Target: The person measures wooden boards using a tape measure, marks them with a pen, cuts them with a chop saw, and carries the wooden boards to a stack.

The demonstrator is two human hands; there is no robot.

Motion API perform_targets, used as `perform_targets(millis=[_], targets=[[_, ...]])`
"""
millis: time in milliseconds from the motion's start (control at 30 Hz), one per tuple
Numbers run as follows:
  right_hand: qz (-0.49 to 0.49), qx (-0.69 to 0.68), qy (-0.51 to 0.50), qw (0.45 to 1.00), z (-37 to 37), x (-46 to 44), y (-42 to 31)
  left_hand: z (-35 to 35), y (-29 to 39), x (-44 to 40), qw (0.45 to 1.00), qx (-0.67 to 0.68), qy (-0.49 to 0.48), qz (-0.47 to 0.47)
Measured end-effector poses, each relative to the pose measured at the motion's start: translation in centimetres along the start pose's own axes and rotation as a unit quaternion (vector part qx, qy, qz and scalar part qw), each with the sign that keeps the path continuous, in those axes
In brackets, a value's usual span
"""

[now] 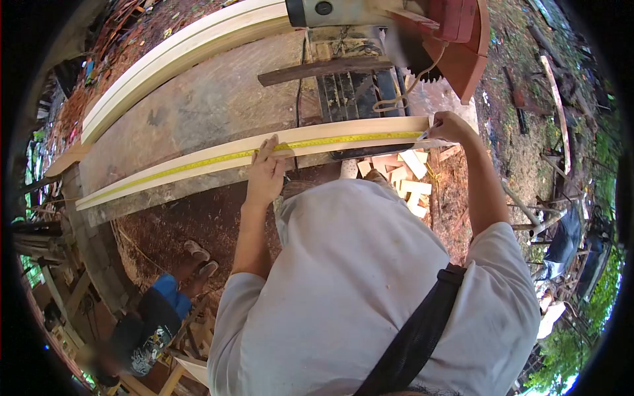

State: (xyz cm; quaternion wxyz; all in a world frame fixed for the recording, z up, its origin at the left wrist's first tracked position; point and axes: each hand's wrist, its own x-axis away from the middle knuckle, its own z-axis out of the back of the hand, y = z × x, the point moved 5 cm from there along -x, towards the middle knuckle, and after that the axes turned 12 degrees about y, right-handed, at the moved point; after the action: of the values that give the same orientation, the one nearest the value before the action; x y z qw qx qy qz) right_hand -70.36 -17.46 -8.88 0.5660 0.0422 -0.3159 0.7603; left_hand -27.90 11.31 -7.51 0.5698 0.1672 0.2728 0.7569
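Yellow tape [343,139] is being pressed on board [383,125] by loosely open left hand [267,158], pinched by right hand [446,128]; desk [231,86] beyond is being crowded by saw [459,39], planks [165,56].

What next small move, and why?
Probably have the right hand true the tape to the board end: that hand is there, the tape runs lengthwise, and the left hand steadies it partway along.

The long pale wooden board [218,160] looks smooth and matt. The narrow yellow measuring tape [323,141] has a slight sheen. The broad grey-brown tabletop [218,92] looks worn and stained. The light grey cloth shirt [350,277] is matt and softly creased.
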Motion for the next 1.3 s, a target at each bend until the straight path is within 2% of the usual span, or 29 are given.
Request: perform_targets(millis=[100,267,333,367,433,467,533,567,633,700,833,900,967,1000,1033,1067,1133,1300], targets=[[0.019,0.014,0.006,1.000,-0.2,-0.2,0.1,-0.5,1.4,0.0,1.000,-0.001,0.017,0.019],[0.002,0.007,-0.003,1.000,0.0,-0.1,-0.1,-1.5,1.7,0.0,1.000,-0.015,0.016,-0.014],[0.026,0.024,0.061,0.998,0.8,0.2,-0.5,-1.9,1.5,-0.1,1.000,-0.021,0.015,-0.015],[0.029,0.027,0.058,0.998,1.0,0.9,-0.6,-2.2,1.0,0.0,0.999,-0.018,0.016,-0.021],[0.138,0.010,0.273,0.952,3.9,4.0,-2.1,-2.2,0.7,0.2,0.999,-0.015,0.022,-0.019],[0.144,0.011,0.268,0.952,4.5,5.7,-3.6,-1.9,0.9,0.1,1.000,-0.006,0.013,-0.026],[0.034,0.006,0.165,0.986,4.8,8.7,-5.5,-1.8,1.0,0.1,1.000,0.003,0.007,-0.026],[0.048,-0.094,0.122,0.987,2.5,8.8,-3.3,-1.9,1.0,0.1,0.999,0.002,0.015,-0.034],[0.138,-0.153,0.134,0.969,1.1,10.8,-7.5,-2.0,1.4,0.2,0.999,0.004,0.025,-0.032],[0.106,-0.278,0.053,0.953,-2.1,11.0,-9.0,-2.0,2.3,0.3,0.998,-0.038,0.001,-0.045],[0.227,-0.258,0.001,0.939,-6.0,9.7,-15.1,-3.2,3.5,0.7,0.999,-0.027,0.016,-0.031],[0.217,-0.302,-0.040,0.927,-8.7,7.6,-16.1,-3.4,4.4,0.8,0.999,-0.030,0.013,-0.027],[0.203,-0.344,-0.083,0.913,-11.2,6.0,-17.9,-4.0,5.0,0.9,0.996,-0.088,0.000,-0.027],[0.259,-0.340,-0.003,0.904,-11.3,5.6,-19.7,-4.2,5.3,0.8,0.995,-0.082,0.046,-0.039],[0.313,-0.333,0.078,0.886,-11.0,5.4,-20.8,-4.6,5.2,1.0,0.995,-0.083,0.047,-0.035],[0.315,-0.334,0.074,0.885,-11.5,4.9,-20.9,-4.6,5.4,0.9,0.995,-0.090,0.040,-0.033],[0.393,-0.265,0.168,0.864,-12.2,4.8,-21.1,-4.6,5.3,1.0,0.994,-0.100,0.035,-0.027],[0.373,-0.271,0.167,0.871,-11.9,4.9,-20.0,-4.7,5.4,1.0,0.993,-0.102,0.036,-0.043]])
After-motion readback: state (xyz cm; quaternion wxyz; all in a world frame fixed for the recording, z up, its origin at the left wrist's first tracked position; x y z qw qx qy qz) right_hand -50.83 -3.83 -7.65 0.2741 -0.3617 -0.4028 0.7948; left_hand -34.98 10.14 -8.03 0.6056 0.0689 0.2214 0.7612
